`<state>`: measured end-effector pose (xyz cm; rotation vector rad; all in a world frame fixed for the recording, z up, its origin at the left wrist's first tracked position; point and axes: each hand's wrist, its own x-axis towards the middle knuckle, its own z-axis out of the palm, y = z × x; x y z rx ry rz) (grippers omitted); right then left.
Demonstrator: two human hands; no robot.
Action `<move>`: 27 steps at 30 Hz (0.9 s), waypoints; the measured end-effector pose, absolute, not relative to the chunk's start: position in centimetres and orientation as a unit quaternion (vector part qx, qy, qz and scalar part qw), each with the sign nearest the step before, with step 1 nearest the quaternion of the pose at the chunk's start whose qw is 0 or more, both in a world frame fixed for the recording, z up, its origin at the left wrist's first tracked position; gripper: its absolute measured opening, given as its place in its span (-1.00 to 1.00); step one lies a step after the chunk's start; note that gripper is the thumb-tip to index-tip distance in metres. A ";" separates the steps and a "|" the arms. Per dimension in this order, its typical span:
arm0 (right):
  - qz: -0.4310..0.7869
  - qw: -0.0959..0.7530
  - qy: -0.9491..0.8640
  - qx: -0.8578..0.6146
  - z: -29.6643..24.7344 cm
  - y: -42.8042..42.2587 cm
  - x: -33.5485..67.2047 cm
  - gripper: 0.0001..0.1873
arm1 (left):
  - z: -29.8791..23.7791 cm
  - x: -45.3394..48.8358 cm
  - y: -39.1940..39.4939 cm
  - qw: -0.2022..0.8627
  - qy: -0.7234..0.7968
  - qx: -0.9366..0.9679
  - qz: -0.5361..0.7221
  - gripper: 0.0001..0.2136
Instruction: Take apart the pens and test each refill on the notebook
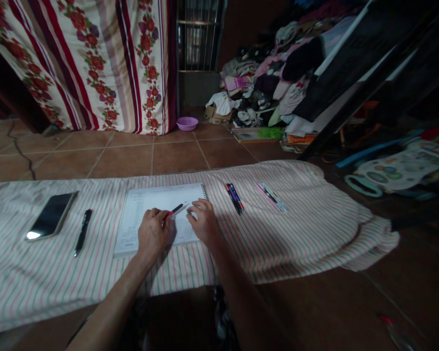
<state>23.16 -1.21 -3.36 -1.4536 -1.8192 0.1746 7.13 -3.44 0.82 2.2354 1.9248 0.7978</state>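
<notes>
My left hand (153, 230) is closed around a pen (176, 209) with a dark front section and a reddish part near my fingers. Its thin tip points right, toward my right hand (204, 222). The fingers of my right hand are curled together in a pinch, and a small dark bit shows at their tips; what it is I cannot make out. Both hands are over a spiral-bound notebook (151, 197), its page covered in faint print or writing along the left side. The notebook lies flat on a striped cloth (102, 263).
Left of the notebook lie a black pen (83, 233) and a smartphone (51, 216). On its right are a group of dark pens (234, 198) and a group of lighter pens (271, 197). Beyond are a purple basin (187, 124), a floral curtain (95, 63) and heaped clothes (267, 83).
</notes>
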 end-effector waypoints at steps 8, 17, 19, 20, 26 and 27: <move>0.075 0.388 -0.726 -0.563 -3.3 -1.2 23.6 -0.84 | 0.8 7.0 -2.5 0.019 0.621 0.739 0.259 -0.69; 0.069 0.378 -0.742 -0.549 -3.0 -1.5 23.5 -0.85 | 0.3 6.2 -2.8 0.037 0.606 0.751 0.259 -0.70; 0.068 0.377 -0.745 -0.546 -3.0 -1.5 23.5 -0.84 | 0.3 6.0 -2.7 0.039 0.611 0.748 0.257 -0.70; 0.068 0.377 -0.746 -0.545 -3.0 -1.5 23.5 -0.84 | 0.3 5.9 -2.7 0.042 0.614 0.745 0.257 -0.70; 0.061 0.382 -0.750 -0.537 -3.5 -1.4 23.6 -0.84 | -0.1 5.7 -2.2 0.045 0.613 0.745 0.258 -0.71; 0.059 0.386 -0.749 -0.535 -3.5 -1.4 23.6 -0.83 | -0.1 5.7 -2.1 0.044 0.613 0.746 0.257 -0.71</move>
